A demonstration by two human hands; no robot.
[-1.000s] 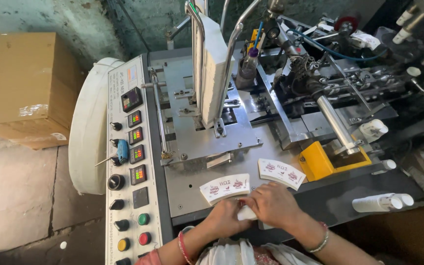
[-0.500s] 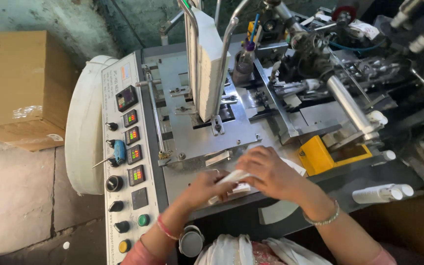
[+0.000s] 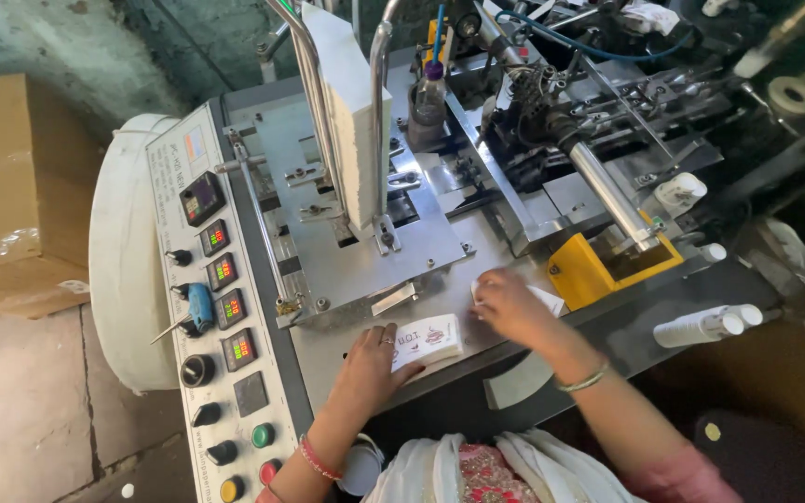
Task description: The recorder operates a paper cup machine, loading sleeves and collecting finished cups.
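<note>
Your left hand [image 3: 373, 365], lower centre of the frame, pinches a small stack of white printed blanks [image 3: 428, 341] against the machine bed [image 3: 347, 321]. Your right hand [image 3: 505, 305], just right of centre, lies flat over a second stack [image 3: 546, 299]; I cannot tell whether it grips. Judged step: squaring the blanks. Next calls for even edges. Most of the second stack is hidden beneath your palm, and the print is too small to make out.
</note>
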